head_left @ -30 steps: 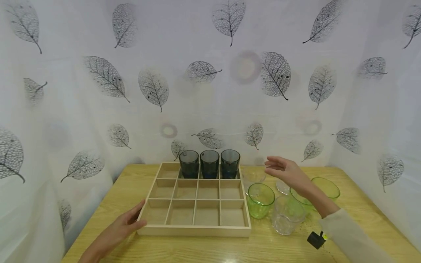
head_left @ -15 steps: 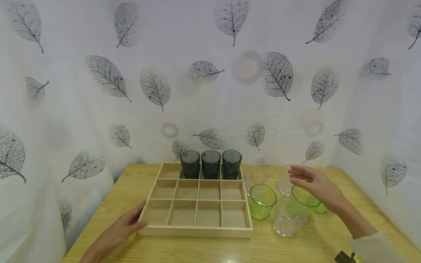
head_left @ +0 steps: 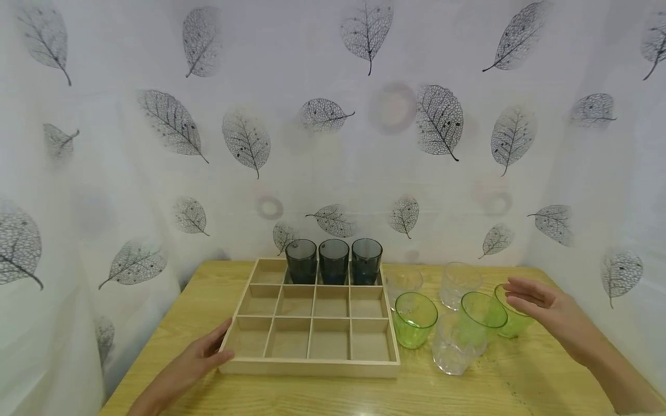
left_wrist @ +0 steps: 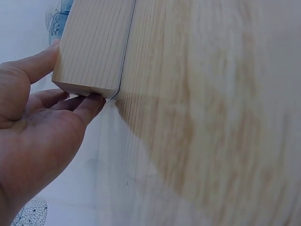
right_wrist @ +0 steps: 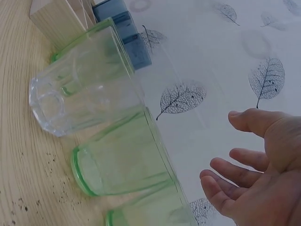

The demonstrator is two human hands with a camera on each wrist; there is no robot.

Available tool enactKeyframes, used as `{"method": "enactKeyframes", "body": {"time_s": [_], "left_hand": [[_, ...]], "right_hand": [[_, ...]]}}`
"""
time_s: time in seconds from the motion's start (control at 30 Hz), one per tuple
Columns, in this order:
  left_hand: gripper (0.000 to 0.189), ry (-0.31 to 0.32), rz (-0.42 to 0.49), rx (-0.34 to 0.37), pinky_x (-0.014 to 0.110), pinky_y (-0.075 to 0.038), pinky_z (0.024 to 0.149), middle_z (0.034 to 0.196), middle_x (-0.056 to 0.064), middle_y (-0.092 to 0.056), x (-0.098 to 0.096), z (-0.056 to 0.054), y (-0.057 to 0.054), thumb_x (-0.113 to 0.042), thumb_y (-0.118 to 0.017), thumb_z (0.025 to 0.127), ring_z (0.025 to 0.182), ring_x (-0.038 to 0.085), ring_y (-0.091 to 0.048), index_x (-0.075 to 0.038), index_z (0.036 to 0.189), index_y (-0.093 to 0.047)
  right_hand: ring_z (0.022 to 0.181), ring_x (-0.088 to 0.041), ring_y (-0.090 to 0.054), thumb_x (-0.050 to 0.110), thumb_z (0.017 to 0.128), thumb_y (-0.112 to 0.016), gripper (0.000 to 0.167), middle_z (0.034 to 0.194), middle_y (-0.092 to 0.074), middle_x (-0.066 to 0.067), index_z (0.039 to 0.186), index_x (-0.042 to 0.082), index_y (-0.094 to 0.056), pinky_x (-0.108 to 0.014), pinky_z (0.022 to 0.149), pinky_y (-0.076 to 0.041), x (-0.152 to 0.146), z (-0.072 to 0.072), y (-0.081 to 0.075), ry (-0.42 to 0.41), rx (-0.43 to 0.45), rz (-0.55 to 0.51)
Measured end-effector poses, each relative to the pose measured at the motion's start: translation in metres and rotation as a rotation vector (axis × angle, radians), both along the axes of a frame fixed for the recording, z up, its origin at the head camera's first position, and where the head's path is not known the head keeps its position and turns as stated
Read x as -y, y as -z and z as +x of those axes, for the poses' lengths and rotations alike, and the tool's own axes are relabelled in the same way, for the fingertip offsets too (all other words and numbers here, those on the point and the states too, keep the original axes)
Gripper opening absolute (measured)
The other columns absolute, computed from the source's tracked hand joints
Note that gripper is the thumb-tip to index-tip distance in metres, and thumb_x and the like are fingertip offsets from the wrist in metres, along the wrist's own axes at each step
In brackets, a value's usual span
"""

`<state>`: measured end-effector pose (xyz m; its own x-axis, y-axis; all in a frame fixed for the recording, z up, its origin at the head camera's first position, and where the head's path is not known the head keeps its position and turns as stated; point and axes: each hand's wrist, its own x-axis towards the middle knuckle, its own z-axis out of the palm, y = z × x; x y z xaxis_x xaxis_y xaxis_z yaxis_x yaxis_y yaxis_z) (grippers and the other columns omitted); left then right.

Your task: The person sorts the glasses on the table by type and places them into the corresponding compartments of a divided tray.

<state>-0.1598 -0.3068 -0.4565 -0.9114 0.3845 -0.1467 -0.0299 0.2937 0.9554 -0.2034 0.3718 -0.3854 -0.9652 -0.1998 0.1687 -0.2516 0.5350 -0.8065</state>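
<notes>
My left hand [head_left: 195,358] holds the front left corner of a wooden compartment tray [head_left: 312,367]. In the left wrist view the thumb lies along one side of the tray wall [left_wrist: 94,42] and the fingers press another. Three dark grey glasses [head_left: 333,263] stand in the tray's back row. My right hand [head_left: 557,318] hovers by the rightmost green glass [head_left: 514,326], partly covering its rim in the head view. The right wrist view shows that hand [right_wrist: 263,174] with fingers loosely bent and nothing in them, apart from the green glass [right_wrist: 124,160].
Right of the tray, on the wood-grain table [head_left: 291,396], stand two more green glasses [head_left: 415,323] [head_left: 484,318] and several clear glasses [head_left: 451,349]. A leaf-print curtain [head_left: 333,173] hangs behind and at both sides.
My right hand has moved right and a little down, from beside the tray's back right corner to the rightmost green glass. The left hand keeps its place on the tray.
</notes>
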Motion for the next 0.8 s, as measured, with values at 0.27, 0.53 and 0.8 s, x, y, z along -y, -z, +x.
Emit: {"method": "enactKeyframes", "body": {"time_s": [0.27,0.53,0.8], "left_hand": [[0.080,-0.019,-0.023,0.021,0.006,-0.032,0.094,0.166,0.030,0.007,-0.002,0.001,0.000,-0.022,-0.053,0.110,0.151,0.048,0.001,0.005,0.163,0.002],[0.081,-0.031,-0.038,0.019,0.005,-0.031,0.094,0.167,0.027,0.007,-0.001,0.000,-0.002,-0.024,-0.052,0.111,0.151,0.045,0.000,0.004,0.163,0.002],[0.081,-0.035,-0.040,0.017,0.005,-0.031,0.094,0.167,0.027,0.008,-0.001,0.001,-0.002,-0.024,-0.053,0.110,0.151,0.046,0.001,0.004,0.163,0.002]], "right_hand": [[0.104,0.020,-0.053,0.022,0.107,-0.061,0.058,0.122,-0.052,0.040,0.155,-0.004,-0.041,-0.010,0.075,-0.045,-0.039,0.014,0.011,0.134,0.000,0.091],[0.099,0.025,-0.042,0.027,0.106,-0.063,0.072,0.118,-0.041,0.043,0.156,-0.012,-0.028,-0.014,0.071,-0.045,-0.058,0.010,0.024,0.171,0.048,0.182],[0.109,0.025,-0.038,0.013,0.104,-0.064,0.072,0.142,-0.051,0.010,0.157,-0.014,-0.023,-0.008,0.078,-0.040,-0.062,-0.001,0.049,0.091,-0.030,0.123]]}}
